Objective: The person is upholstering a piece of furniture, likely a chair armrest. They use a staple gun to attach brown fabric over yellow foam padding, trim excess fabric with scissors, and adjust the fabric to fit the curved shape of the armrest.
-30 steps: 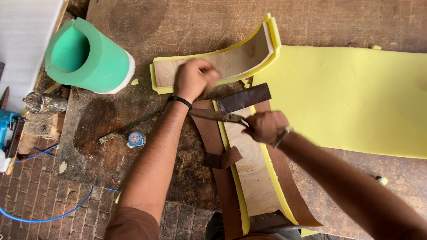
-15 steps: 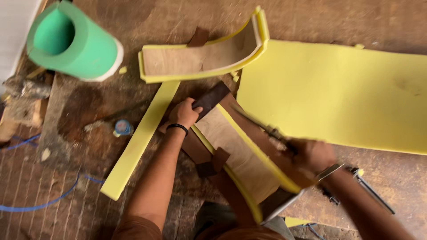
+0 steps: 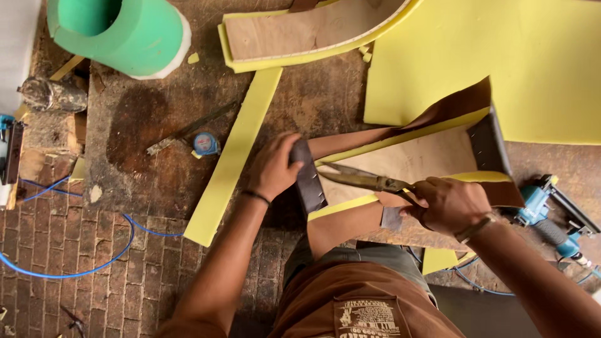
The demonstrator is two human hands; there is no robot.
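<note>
my left hand (image 3: 275, 168) is closed in a grip on the dark end flap (image 3: 308, 176) of the brown cover, pinching it at the near end of the curved panel (image 3: 410, 164). my right hand (image 3: 447, 203) is clamped on the handles of the scissors (image 3: 366, 181), whose blades point left toward the flap and lie over the panel's bare wood. the panel, edged in yellow foam, lies across the table (image 3: 144, 144) in front of my lap. a long foam strip (image 3: 231, 159) lies just left of my left hand, with a tape measure (image 3: 205, 144) beside it. a green roll (image 3: 119, 31) stands at the far left, a foam sheet (image 3: 501, 56) beyond the panel, a blue stapler (image 3: 551, 219) near my right wrist.
</note>
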